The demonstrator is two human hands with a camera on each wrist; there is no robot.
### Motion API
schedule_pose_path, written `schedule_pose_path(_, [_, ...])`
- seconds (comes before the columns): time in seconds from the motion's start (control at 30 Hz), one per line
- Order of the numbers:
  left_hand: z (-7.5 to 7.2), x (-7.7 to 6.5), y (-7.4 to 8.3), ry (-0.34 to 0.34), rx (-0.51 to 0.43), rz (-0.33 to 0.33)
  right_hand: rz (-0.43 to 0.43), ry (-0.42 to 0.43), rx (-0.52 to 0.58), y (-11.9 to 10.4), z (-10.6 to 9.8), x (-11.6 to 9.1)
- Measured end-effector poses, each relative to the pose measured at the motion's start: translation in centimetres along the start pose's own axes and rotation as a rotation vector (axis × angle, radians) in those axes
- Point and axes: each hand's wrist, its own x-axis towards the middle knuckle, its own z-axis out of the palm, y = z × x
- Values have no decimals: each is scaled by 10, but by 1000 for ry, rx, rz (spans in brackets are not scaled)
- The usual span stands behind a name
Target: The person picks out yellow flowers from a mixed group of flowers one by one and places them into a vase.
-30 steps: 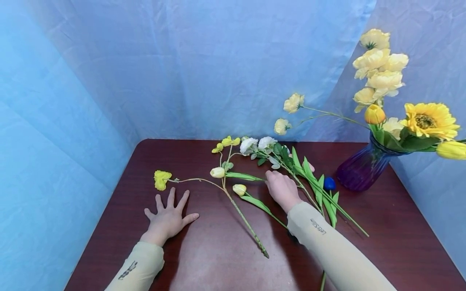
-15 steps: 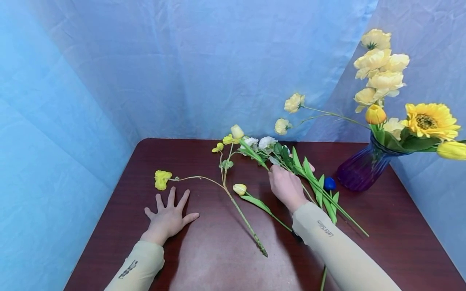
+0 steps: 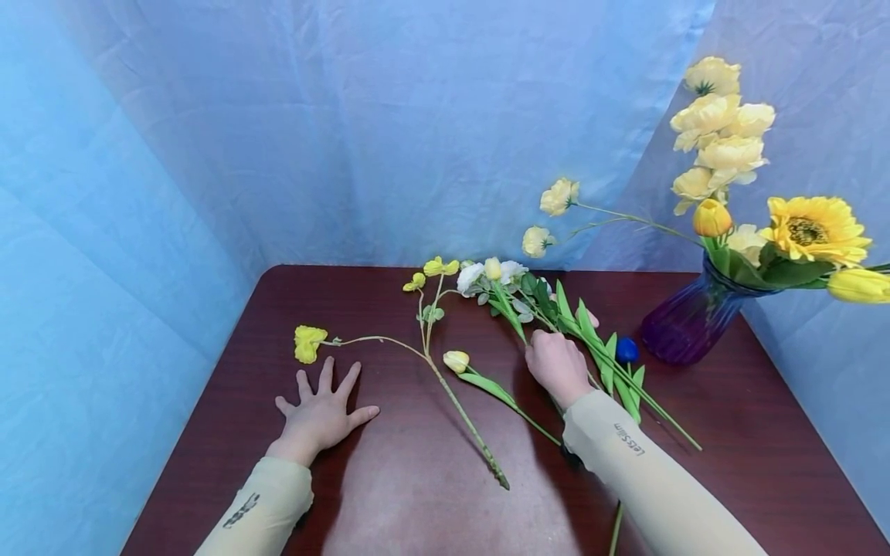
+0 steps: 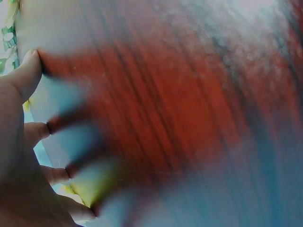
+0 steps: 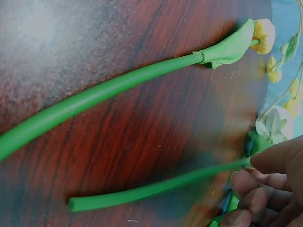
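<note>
My right hand (image 3: 558,367) pinches the green stem of a pale yellow tulip (image 3: 493,269), whose bloom is in front of the white flowers (image 3: 470,278). In the right wrist view, the stem (image 5: 161,190) runs out from between thumb and fingers, its cut end free. A second pale yellow tulip (image 3: 456,361) lies left of that hand. My left hand (image 3: 318,421) rests palm down with fingers spread on the dark red-brown table, just below a yellow bloom (image 3: 309,344). That bloom belongs to a branched stem (image 3: 455,401) lying between the hands.
At the right stands a blue-purple glass vase (image 3: 688,316) holding a sunflower (image 3: 816,232), yellow tulips and tall cream flowers (image 3: 730,154). Several green-leaved stems (image 3: 612,363) and a blue tulip (image 3: 627,350) lie between vase and right hand. Blue cloth (image 3: 417,131) hangs behind the table (image 3: 403,494).
My right hand has lifted the pale yellow tulip from beside the branched stem; its bloom has swung up and right, to the white flowers. The left hand stays put.
</note>
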Motion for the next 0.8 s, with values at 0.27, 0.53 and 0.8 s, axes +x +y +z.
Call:
schedule_pose_path(0.27, [-1,0,-1,-13,-21,-5,-174,5,37,-33,5,-4])
schedule_pose_path(0.53, [0,-1,-1,-15,-24,0,-402,-42,145,-84,16,-20])
schedule_pose_path(0.8, [0,1,0,-15,0,-2,-338,-158,160,-108,22,-16])
